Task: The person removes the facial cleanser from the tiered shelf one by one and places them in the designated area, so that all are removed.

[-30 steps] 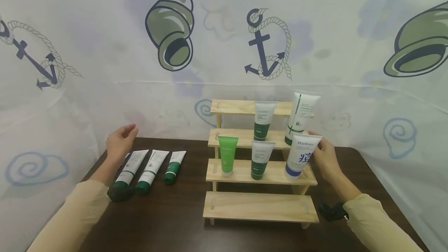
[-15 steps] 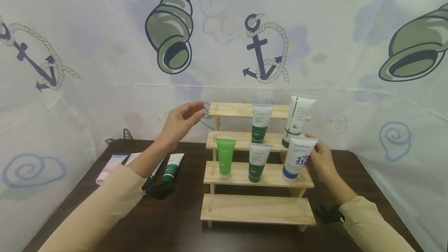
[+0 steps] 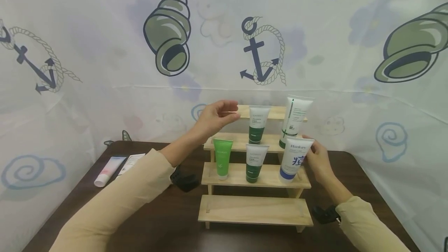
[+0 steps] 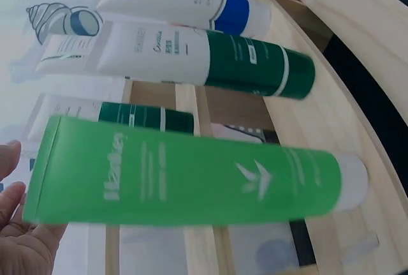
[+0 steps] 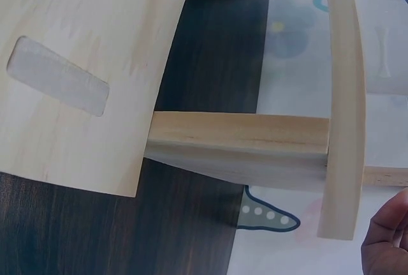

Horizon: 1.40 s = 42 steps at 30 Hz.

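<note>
My left hand (image 3: 215, 118) hovers by the upper left of a stepped wooden display rack (image 3: 255, 210), fingers loosely extended and holding nothing visible. Below it stands a green tube (image 3: 223, 159), large in the left wrist view. White-and-green tubes share the rack: a small one (image 3: 256, 162) beside the green, another (image 3: 258, 124) one step up, and a tall one (image 3: 294, 121) to its right. My right hand (image 3: 317, 162) is at the rack's right side, beside a white-and-blue tube (image 3: 295, 160) that hides its fingertips. In the right wrist view, curled fingers (image 5: 387, 233) appear near a wooden strut (image 5: 242, 141); their contact is unclear.
On the dark table (image 3: 168, 221) at left lie a pink-and-white tube (image 3: 109, 171) and a white tube (image 3: 132, 161), partly behind my left sleeve. A patterned white cloth (image 3: 217, 57) hangs behind. Dark wrist cameras sit on both wrists.
My left hand has moved right, from above the tubes lying on the table to the rack's upper left. My right hand has stayed at the rack's right side. The view has shifted slightly.
</note>
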Each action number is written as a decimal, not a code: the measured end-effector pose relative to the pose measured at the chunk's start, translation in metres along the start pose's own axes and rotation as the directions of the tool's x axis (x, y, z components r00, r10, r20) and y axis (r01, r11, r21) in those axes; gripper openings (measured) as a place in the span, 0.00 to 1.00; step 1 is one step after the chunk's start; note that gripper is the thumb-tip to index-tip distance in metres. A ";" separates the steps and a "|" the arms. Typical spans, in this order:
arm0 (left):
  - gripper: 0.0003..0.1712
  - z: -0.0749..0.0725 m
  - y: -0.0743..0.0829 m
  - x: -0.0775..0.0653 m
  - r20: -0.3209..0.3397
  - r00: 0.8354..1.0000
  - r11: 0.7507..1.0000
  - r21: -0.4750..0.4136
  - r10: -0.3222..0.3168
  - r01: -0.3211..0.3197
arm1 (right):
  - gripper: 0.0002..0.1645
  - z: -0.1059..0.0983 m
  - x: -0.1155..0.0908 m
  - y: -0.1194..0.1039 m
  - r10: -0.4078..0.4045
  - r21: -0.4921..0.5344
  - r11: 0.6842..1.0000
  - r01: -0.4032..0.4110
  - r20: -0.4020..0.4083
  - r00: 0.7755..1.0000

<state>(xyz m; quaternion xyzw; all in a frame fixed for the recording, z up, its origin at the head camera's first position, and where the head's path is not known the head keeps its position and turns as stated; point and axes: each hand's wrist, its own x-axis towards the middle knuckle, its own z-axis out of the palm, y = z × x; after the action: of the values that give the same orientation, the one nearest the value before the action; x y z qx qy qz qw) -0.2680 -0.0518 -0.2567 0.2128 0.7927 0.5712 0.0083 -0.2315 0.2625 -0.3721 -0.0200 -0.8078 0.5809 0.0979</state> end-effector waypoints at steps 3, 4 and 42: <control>0.26 0.007 0.005 0.005 0.011 1.000 0.999 -0.020 -0.029 0.029 | 0.31 0.001 0.000 0.000 -0.002 0.003 1.000 0.002 -0.001 1.000; 0.27 0.009 0.006 0.007 0.015 0.999 0.999 -0.026 -0.040 0.040 | 0.31 0.001 0.000 0.000 -0.002 0.002 1.000 0.002 -0.001 1.000; 0.18 0.043 0.019 0.028 0.033 0.996 0.983 0.168 -0.087 0.080 | 0.33 0.001 0.000 0.000 0.025 0.000 1.000 -0.025 -0.008 1.000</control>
<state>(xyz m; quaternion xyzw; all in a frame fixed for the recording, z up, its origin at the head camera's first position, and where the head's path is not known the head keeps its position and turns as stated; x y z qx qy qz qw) -0.2760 0.0013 -0.2481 0.1908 0.8456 0.4977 0.0304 -0.2314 0.2621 -0.3724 -0.0326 -0.8071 0.5820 0.0940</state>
